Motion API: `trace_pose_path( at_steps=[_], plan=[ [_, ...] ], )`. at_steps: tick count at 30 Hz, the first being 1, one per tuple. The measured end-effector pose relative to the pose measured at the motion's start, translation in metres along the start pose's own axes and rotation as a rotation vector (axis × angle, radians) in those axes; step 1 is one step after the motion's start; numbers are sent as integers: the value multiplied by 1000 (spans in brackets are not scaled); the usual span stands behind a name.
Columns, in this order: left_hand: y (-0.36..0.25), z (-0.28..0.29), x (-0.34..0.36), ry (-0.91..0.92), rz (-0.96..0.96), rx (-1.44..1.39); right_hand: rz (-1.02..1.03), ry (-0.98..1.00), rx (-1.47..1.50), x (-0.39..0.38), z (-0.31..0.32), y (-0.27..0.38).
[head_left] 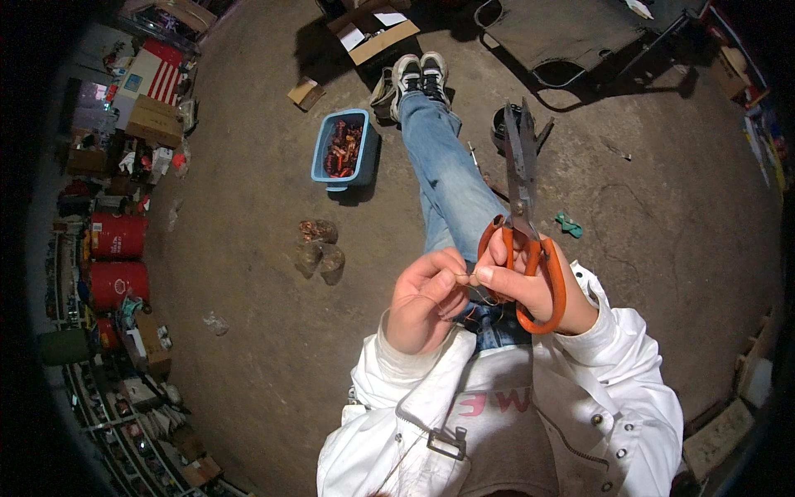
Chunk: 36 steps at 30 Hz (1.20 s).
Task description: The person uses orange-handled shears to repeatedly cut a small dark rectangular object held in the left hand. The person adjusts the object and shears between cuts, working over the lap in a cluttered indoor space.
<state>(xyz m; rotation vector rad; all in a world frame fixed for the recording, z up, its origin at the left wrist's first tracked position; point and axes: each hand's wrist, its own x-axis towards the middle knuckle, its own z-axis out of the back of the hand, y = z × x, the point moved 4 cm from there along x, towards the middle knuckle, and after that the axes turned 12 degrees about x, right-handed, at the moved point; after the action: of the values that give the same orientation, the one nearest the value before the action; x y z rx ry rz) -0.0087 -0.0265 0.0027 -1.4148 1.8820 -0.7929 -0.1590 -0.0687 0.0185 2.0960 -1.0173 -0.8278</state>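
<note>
Both hands meet in front of my waist over a thin, copper-coloured wire or thread (pixel 386 316), whose exact kind I cannot make out. My left hand (pixel 425 300) pinches it between thumb and fingertips, and a loose loop curves past the wrist. Close beside it, my right hand (pixel 527 287) pinches the same strand with thumb and forefinger. Large scissors with orange handles (pixel 556 290) hang on my right hand, the fingers through a loop. Their long dark blades (pixel 520 161) point away from me and are slightly apart at the tips.
A blue tub (pixel 362 175) holds reddish-brown pieces, with several filled clear bags (pixel 321 251) nearer me. Cardboard boxes (pixel 383 43) stand by my shoes. Right of my legs are a dark round container (pixel 500 132) and a green scrap (pixel 569 224). Red drums (pixel 118 284) and cluttered shelving line the left.
</note>
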Motion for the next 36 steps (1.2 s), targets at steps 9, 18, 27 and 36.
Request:
trace_pose_path(
  at_steps=[9,18,27,36],
  plan=[
    [1,-2,2,-39,5,-45,-22,5,56,-3,-2,-1],
    [-5,-1,0,-116,-68,114,81,-9,10,-3,-5,2],
    [-10,-4,-4,-269,-131,509,167,-13,-75,-4,-8,7],
    [-23,-13,-6,-344,-362,994,54,-24,103,-1,-1,1]
  ],
)
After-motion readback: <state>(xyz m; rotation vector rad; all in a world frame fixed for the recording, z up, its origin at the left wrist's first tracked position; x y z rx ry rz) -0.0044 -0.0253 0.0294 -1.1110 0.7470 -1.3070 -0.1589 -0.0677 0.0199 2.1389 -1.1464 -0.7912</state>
